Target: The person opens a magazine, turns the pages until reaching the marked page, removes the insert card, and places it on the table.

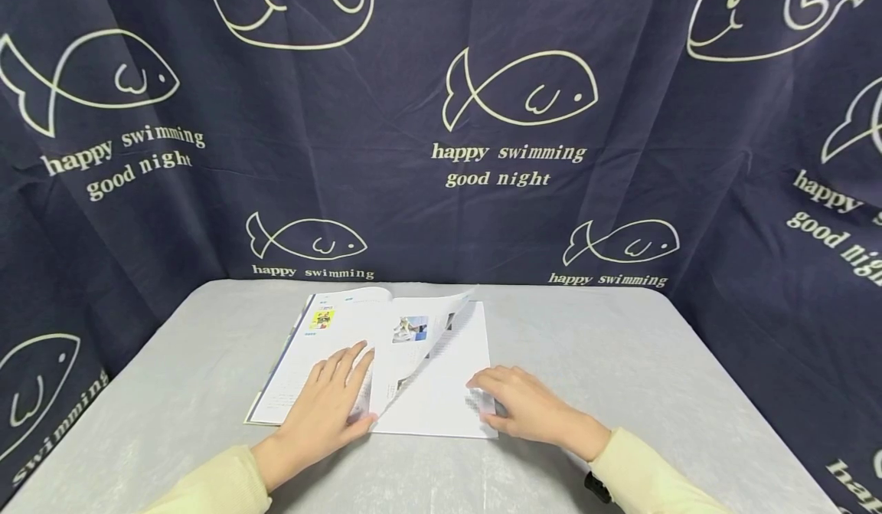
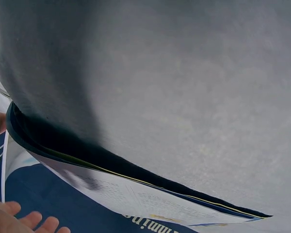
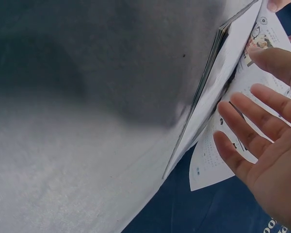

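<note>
An open book lies on the table, with one leaf lifted and curling up between the two halves. My left hand rests over the left page near the spine, fingers spread, thumb at the book's lower edge by the foot of the raised leaf. At the right edge of the book is my right hand, with its fingertips over the right page. In the right wrist view the fingers of that hand are loosely extended, and the lifted leaf shows behind them. The left wrist view catches only part of my left hand.
A grey table extends around the book on all sides. Behind it hangs a dark blue curtain printed with fish and lettering. A small black object sits at the right sleeve's cuff.
</note>
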Action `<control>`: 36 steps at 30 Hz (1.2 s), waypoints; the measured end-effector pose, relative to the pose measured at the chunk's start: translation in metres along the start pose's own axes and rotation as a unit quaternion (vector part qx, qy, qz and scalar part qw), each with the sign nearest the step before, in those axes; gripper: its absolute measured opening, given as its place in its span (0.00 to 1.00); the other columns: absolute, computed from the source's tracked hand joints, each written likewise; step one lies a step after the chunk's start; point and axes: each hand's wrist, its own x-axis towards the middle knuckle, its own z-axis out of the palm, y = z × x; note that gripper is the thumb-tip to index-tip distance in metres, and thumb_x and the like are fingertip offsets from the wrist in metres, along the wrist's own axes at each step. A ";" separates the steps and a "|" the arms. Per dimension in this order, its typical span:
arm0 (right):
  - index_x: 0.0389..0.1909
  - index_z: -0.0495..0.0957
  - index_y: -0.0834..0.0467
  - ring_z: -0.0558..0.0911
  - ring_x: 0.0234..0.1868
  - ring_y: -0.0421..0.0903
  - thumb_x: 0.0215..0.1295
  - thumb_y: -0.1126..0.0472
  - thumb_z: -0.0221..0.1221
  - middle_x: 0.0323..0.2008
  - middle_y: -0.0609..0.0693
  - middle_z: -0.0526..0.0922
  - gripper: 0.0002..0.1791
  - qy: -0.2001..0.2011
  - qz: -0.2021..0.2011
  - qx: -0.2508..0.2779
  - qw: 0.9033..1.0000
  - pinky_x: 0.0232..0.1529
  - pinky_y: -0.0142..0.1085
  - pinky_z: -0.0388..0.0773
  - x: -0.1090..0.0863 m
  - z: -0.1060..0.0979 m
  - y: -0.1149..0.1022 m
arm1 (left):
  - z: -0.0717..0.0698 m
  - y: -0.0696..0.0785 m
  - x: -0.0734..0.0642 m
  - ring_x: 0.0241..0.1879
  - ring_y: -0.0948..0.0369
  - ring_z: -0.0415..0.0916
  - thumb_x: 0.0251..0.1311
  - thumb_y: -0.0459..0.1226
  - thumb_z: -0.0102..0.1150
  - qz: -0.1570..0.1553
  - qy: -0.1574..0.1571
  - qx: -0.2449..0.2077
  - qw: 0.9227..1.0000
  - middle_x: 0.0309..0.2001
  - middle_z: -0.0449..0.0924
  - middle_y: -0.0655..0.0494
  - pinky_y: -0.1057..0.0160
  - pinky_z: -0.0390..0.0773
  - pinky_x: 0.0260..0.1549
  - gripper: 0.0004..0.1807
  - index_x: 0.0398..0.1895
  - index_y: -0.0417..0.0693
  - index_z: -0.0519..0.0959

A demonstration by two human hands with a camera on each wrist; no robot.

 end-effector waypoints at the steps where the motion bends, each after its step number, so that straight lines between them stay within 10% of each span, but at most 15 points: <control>1: 0.49 0.74 0.54 0.76 0.50 0.45 0.51 0.54 0.63 0.48 0.47 0.79 0.23 -0.003 0.000 0.000 1.000 0.51 0.41 0.71 0.000 0.000 0.000 | 0.000 0.000 0.000 0.59 0.47 0.61 0.40 0.58 0.62 -0.002 0.003 0.000 1.000 0.65 0.58 0.42 0.49 0.64 0.52 0.52 0.67 0.39 0.56; 12: 0.49 0.74 0.54 0.76 0.49 0.44 0.50 0.53 0.64 0.47 0.45 0.78 0.23 -0.036 -0.002 0.004 0.999 0.47 0.40 0.72 -0.002 0.001 -0.002 | 0.001 0.001 -0.001 0.67 0.43 0.48 0.36 0.57 0.66 -0.007 0.009 -0.007 1.000 0.71 0.41 0.40 0.45 0.52 0.60 0.59 0.70 0.39 0.49; 36: 0.48 0.73 0.52 0.74 0.48 0.42 0.49 0.49 0.65 0.47 0.44 0.77 0.25 -0.063 -0.007 0.011 0.998 0.46 0.39 0.70 -0.003 0.003 -0.001 | 0.008 -0.004 -0.002 0.68 0.44 0.49 0.47 0.47 0.57 0.059 0.006 -0.024 0.998 0.70 0.51 0.47 0.38 0.50 0.58 0.34 0.63 0.59 0.67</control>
